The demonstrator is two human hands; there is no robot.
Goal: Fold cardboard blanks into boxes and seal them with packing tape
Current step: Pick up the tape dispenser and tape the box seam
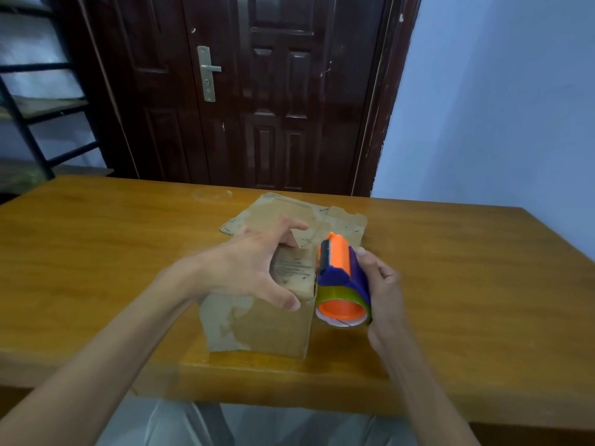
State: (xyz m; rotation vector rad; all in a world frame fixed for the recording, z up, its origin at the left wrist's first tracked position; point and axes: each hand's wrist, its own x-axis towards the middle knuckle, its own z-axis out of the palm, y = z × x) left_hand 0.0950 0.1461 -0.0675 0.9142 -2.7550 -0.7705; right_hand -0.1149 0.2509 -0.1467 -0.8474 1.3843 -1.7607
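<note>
A worn brown cardboard box (267, 326) stands near the front edge of the wooden table (467, 284). My left hand (257, 268) lies spread over the box's top, fingers pressing its folded flaps down. My right hand (383, 284) grips an orange and blue tape dispenser (341, 278) with a roll of clear packing tape, held against the box's upper right edge. Behind the box, further cardboard flaps (322, 220) lie flat and open toward the far side of the table.
A dark wooden door (257, 91) stands shut behind the table. A black metal shelf rack (32, 117) is at the far left. A pale blue wall (499, 107) rises on the right. My lap shows below the table's front edge.
</note>
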